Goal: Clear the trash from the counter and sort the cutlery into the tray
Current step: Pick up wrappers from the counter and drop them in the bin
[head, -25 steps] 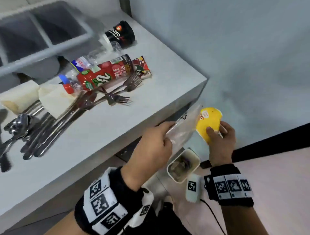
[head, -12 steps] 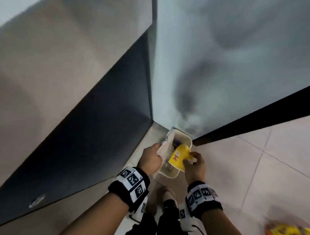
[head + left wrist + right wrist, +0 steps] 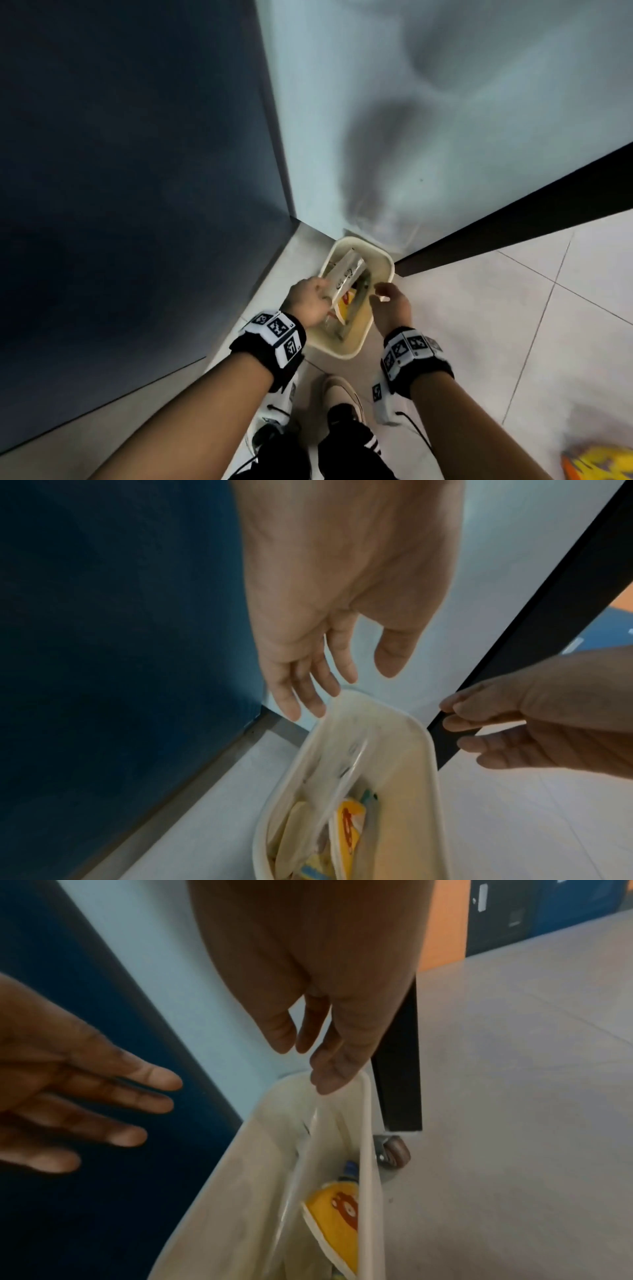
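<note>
Since half a second ago, yellow cup (image 3: 346, 301) has left the right hand (image 3: 390, 308) and lies inside the cream bin (image 3: 383, 263), beside a clear plastic bag (image 3: 346, 274) standing up in it. Both hands hover over the bin rim, fingers loose and spread, gripping nothing: left hand (image 3: 308, 301) at the rim's left, right hand at its right.

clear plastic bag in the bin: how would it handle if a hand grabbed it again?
Probably floppy: the clear plastic bag is thin film, leaning on the bin wall instead of standing by itself. Likely very light, since it looks flat and empty. Possibly slippery, judging by its glossy sheen; a pinch at one edge looks safer than a flat press.
</note>
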Demonstrator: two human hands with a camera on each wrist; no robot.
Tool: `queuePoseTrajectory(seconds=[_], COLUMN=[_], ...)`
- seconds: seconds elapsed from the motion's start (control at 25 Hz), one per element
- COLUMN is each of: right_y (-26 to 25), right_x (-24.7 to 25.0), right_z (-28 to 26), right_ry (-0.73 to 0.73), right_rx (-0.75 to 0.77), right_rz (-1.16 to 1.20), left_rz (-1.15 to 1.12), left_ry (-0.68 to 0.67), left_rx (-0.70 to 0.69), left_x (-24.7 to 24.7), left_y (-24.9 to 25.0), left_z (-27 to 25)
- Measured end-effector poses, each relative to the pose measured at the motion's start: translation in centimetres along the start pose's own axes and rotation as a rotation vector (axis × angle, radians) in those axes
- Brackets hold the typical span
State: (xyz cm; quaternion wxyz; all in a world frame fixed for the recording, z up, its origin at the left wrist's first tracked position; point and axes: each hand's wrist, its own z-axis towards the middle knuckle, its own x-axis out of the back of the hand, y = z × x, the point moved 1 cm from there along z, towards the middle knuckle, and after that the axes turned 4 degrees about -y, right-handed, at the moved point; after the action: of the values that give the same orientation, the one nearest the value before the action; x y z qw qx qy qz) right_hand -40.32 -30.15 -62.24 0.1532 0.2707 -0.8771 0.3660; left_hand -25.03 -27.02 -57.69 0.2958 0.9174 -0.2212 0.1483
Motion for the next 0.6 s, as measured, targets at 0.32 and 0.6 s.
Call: queuePoseTrajectory(seconds=[0.32, 0.6], right_y=[-8.1, -20.6], right_x=[6.8, 13.5], right_z=[-13.7, -28.8], right_ry=[-0.165, -0.33], right_rx=[0.217, 0.545], right_rz=[-0.07, -0.094], left_rz=[-0.287, -0.432], left_ry=[0.053, 0.223], left_rx=[-0.081, -0.2], left_x=[6.2, 15.9], left_y=[6.6, 14.3], left_z=[-15.7, -35.3])
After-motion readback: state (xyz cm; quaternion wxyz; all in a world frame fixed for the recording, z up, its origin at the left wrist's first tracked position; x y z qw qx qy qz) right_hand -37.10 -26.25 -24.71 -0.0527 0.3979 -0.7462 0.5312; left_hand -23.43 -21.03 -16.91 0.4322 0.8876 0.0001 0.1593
